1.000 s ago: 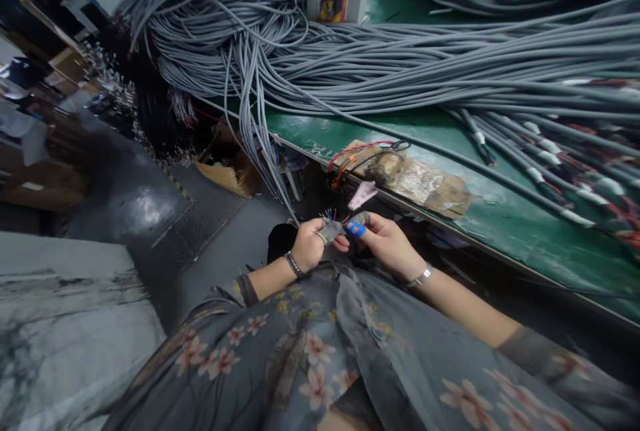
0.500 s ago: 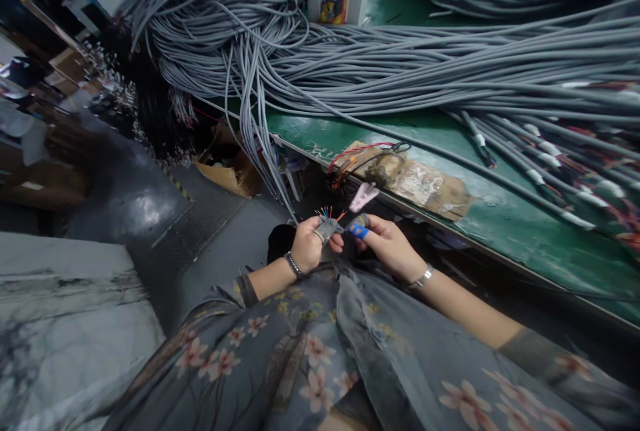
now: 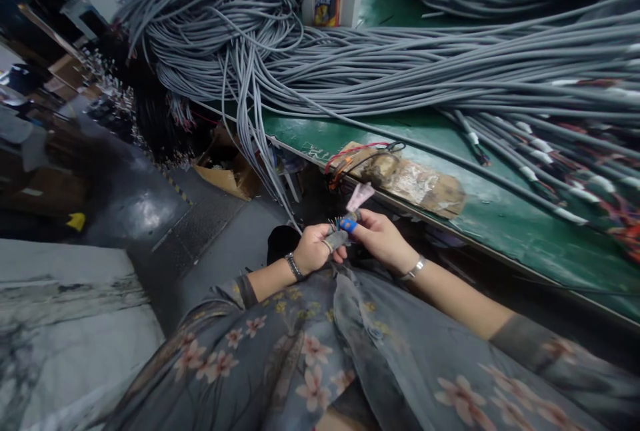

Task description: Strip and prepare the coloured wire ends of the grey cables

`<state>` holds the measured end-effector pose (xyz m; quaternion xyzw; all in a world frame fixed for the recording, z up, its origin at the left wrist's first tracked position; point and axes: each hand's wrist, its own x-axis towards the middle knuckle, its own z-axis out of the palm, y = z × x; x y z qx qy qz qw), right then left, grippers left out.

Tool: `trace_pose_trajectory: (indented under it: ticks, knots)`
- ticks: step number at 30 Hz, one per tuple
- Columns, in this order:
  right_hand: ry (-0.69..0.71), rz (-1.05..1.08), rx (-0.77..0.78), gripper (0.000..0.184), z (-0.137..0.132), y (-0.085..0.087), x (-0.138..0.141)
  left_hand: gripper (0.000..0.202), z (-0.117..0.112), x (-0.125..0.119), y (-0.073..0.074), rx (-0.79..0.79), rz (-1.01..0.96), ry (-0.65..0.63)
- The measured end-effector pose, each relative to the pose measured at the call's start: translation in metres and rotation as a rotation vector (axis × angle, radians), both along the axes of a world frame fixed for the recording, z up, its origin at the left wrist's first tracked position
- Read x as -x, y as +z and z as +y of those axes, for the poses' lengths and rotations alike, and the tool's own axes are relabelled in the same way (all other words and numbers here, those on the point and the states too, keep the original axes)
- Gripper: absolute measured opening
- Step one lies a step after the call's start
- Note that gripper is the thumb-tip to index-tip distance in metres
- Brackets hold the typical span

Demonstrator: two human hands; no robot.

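My left hand (image 3: pixel 313 249) is closed round the end of a grey cable, its thumb wrapped in grey tape. Thin coloured wires (image 3: pixel 337 222) fan out of that cable end, between my two hands. My right hand (image 3: pixel 387 239) pinches at these wires; blue tape covers its thumb and a grey wrap its forefinger. Which wires lie between the right fingertips is hidden. Just beyond the right fingers, by the bench edge, a pale pink clip (image 3: pixel 360 196) sticks up. Several grey cables (image 3: pixel 277 181) hang from the bench down towards my left hand.
Grey cables (image 3: pixel 400 78) lie in a thick bundle along the green bench (image 3: pixel 310 134). White-banded cable ends (image 3: pixel 527 173) spread at the right. A taped cardboard piece (image 3: pixel 423 184) sits at the bench edge. Below stands an open cardboard box (image 3: pixel 225 181); a white surface (image 3: pixel 75 324) is at lower left.
My right hand has come in slightly left to the wire tips, which fanned out freely before and are now partly covered by its fingers. The left hand still grips the cable.
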<state>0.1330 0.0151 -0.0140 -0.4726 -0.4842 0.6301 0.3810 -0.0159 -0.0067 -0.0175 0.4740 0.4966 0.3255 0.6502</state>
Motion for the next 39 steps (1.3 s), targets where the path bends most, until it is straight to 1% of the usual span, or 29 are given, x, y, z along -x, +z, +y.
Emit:
trace_pose_trajectory:
  ticks: [3,5,7,9,12,14,17,19,21,25,29,35,39]
  knots:
    - [-0.032,-0.017,0.001,0.044,-0.002,-0.001,0.001,0.054,0.0,0.0,0.0,-0.009,-0.012,0.069]
    - [-0.061,-0.015,0.0,0.042,-0.003,-0.002,0.0,0.053,0.001,0.0,-0.004,-0.007,-0.039,0.117]
    - [-0.119,0.01,-0.001,0.04,-0.003,-0.004,-0.004,0.051,0.001,0.0,-0.008,-0.003,-0.06,0.147]
    - [-0.201,0.077,0.02,0.038,-0.001,-0.006,-0.009,0.05,0.001,0.001,-0.009,-0.006,-0.082,0.166]
    - [-0.264,0.222,0.103,0.035,0.005,-0.007,-0.016,0.05,0.003,0.001,-0.003,0.002,-0.141,0.178]
    - [-0.235,0.286,0.182,0.034,0.009,-0.006,-0.019,0.05,0.006,0.001,0.006,0.033,-0.191,0.159]
    - [-0.141,0.332,0.287,0.04,0.016,0.0,-0.017,0.049,0.011,-0.003,0.017,0.088,-0.264,0.104]
    - [-0.087,0.354,0.301,0.043,0.019,0.005,-0.014,0.049,0.015,-0.005,0.022,0.113,-0.293,0.079]
    - [-0.078,0.365,0.276,0.046,0.022,0.006,-0.011,0.049,0.018,-0.008,0.023,0.126,-0.301,0.077]
    - [-0.104,0.351,0.225,0.052,0.026,0.001,-0.008,0.049,0.02,-0.01,0.021,0.139,-0.299,0.078]
    - [-0.105,0.316,0.177,0.05,0.027,-0.007,-0.006,0.048,0.021,-0.01,0.015,0.141,-0.306,0.074]
    - [-0.199,0.36,0.204,0.041,0.026,-0.003,-0.002,0.048,0.02,-0.013,0.008,0.155,-0.307,0.118]
    - [-0.212,0.392,0.212,0.04,0.025,-0.002,0.001,0.049,0.019,-0.014,0.008,0.169,-0.288,0.112]
